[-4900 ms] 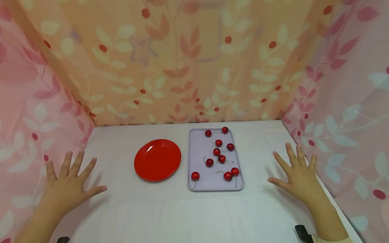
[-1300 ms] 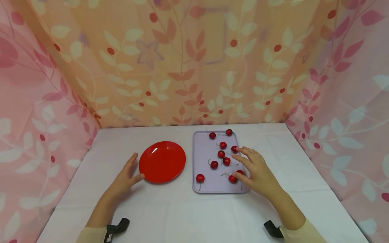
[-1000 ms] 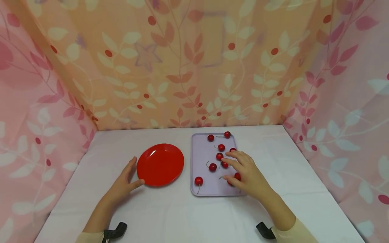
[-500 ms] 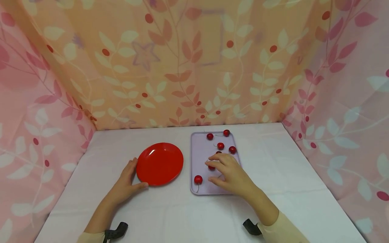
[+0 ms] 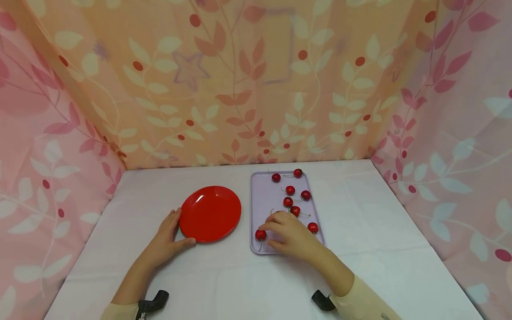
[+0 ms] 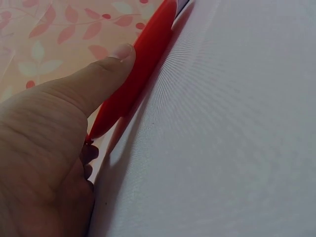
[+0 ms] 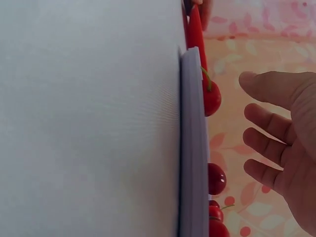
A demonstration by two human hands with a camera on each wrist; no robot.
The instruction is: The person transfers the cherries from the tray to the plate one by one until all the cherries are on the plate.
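Over the white counter, the right hand, loose and seemingly empty, hovers beside the cherry near-left in the tray; a light pinch should suit. Left of the tray, the relaxed left hand touches the red plate.

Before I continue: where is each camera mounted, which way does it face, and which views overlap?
Head: worn on the head, facing forward and down at the red plate, lilac tray and cherries; left hand, right hand and forearms show.
Left wrist: worn on that wrist, looking low past the left hand at the plate's edge; only that hand shows.
Right wrist: worn on that wrist, looking low along the tray's side; the right hand fills the right edge.
Shared: head and right wrist both show plate, tray and cherries.
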